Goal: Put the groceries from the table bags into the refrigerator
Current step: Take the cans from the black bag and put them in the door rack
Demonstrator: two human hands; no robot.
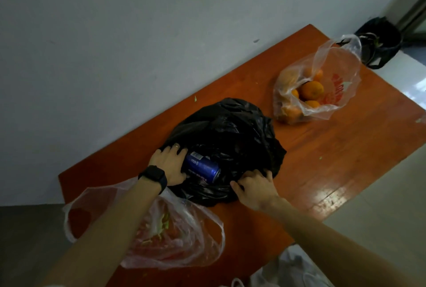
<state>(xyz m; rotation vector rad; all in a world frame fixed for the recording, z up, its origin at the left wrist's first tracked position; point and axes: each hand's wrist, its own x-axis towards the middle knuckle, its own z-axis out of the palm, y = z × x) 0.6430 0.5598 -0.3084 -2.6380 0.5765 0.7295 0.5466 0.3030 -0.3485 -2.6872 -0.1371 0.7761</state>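
Observation:
A black plastic bag (pixel 232 134) lies in the middle of the red-brown wooden table (pixel 322 153). A blue drink can (pixel 202 168) lies on its side in the bag's mouth. My left hand (pixel 169 163), with a dark watch on the wrist, grips the can's bottom end. My right hand (pixel 255 186) pinches the black bag's edge to the right of the can. A clear bag of oranges (pixel 311 93) sits at the far right of the table. A clear bag with red and green produce (pixel 166 236) lies near me, under my left forearm.
A grey wall runs along the table's far side. A dark bag (pixel 380 40) stands on the floor beyond the table's far corner. Pale floor shows to the right. Something white (pixel 292 268) lies below the table's near edge.

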